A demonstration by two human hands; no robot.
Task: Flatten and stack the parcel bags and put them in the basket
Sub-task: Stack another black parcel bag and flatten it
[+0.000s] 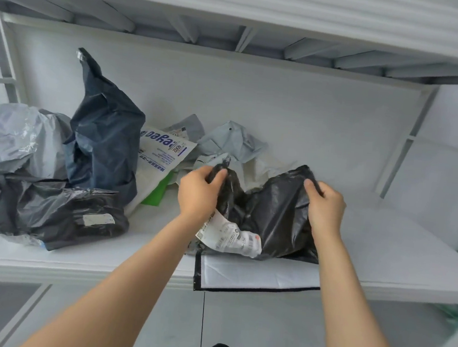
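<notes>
Both hands are working on one black parcel bag (277, 213), which lies near the front of the white shelf (382, 242), between the two forearms. The left hand (198, 191) pinches the upper left corner of this bag, where the plastic is gathered into a tight bunch. The right hand (326, 206) pinches the upper right edge between thumb and fingers. The bag is wrinkled and sags in the middle, and a creased white shipping label (230, 237) sticks to its lower left part. It rests on a flat white bag with a dark border (255, 275), whose near edge hangs a little over the front of the shelf, so I judge that this white bag is the beginning of the stack. The step in hand seems to be the flattening of the black bag. The next move probably calls for pulling the two corners apart until the bunch opens, then pressing the bag down smooth and square on the white one. More crumpled bags wait on the left and behind: a tall dark blue bag (106, 135), a grey bag (17, 138), another black bag (52, 213), a white printed bag (163, 156) and pale grey ones (230, 141). I cannot make out a basket in this view, so the task appears to be in its early part.
</notes>
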